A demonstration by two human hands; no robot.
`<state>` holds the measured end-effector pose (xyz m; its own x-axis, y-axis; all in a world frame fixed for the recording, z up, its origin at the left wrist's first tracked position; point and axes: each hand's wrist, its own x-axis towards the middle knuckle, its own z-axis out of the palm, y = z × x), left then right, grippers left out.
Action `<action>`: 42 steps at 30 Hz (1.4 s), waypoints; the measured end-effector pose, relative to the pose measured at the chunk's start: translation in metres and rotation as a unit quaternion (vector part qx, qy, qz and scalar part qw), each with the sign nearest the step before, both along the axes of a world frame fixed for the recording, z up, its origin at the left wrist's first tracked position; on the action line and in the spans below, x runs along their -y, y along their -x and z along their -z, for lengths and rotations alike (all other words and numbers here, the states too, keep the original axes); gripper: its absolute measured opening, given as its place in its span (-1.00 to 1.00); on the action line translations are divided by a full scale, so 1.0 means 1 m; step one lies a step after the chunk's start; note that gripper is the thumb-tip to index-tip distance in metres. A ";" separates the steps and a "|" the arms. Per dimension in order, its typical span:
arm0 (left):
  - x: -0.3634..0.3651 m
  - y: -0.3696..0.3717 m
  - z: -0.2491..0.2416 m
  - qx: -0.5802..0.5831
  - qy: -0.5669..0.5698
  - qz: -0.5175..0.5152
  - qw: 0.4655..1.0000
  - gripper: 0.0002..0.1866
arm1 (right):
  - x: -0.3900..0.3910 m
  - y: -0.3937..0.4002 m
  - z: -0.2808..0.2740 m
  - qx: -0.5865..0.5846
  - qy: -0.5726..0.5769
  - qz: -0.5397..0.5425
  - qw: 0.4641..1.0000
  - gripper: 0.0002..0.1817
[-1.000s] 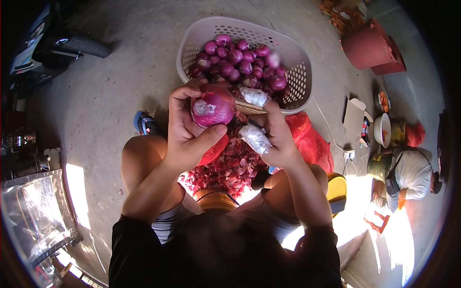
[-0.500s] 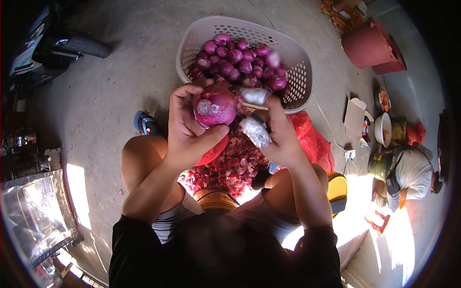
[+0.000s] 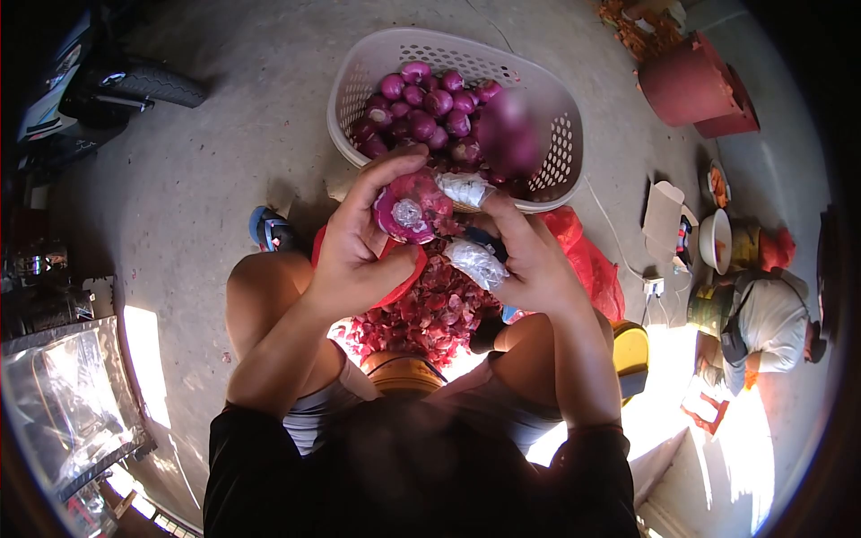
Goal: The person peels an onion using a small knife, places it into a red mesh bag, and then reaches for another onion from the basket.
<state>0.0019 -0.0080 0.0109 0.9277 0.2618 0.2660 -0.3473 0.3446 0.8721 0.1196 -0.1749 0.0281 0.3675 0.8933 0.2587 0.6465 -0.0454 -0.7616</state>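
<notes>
Peeling, apparently: onion [image 3: 408, 213], left hand [image 3: 354, 247], grip closed round it; right hand [image 3: 531, 251], wrapped fingers [image 3: 465, 188] beside it, grip unclear; next calls for steady hold

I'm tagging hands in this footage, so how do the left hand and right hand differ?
The left hand cups an onion, while the right hand is beside it. The left hand's visible digits are bare, while the right hand's thumb and one finger wear shiny wrapping. Neither wears a glove.
</notes>
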 end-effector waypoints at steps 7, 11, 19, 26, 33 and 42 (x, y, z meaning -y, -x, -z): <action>0.003 -0.002 -0.001 0.002 -0.051 -0.005 0.999 -0.26 | -0.002 0.002 -0.002 0.036 0.025 -0.004 0.999 -0.33; 0.003 -0.001 0.003 -0.009 -0.079 -0.033 0.996 -0.28 | -0.004 0.002 0.000 0.058 0.029 0.009 0.998 -0.39; 0.001 -0.004 0.001 0.035 -0.070 -0.084 0.993 -0.30 | -0.004 -0.002 0.003 -0.041 -0.026 0.071 0.996 -0.45; -0.002 -0.003 0.000 0.044 -0.040 -0.097 0.993 -0.31 | -0.009 -0.002 -0.004 -0.095 -0.074 0.105 0.987 -0.56; -0.009 -0.002 -0.002 0.035 -0.042 -0.060 0.997 -0.29 | 0.001 0.000 -0.013 -0.084 0.042 0.057 0.994 -0.35; -0.006 0.000 -0.004 0.017 -0.059 -0.002 0.998 -0.25 | -0.001 -0.002 -0.006 0.004 0.025 -0.025 0.999 -0.41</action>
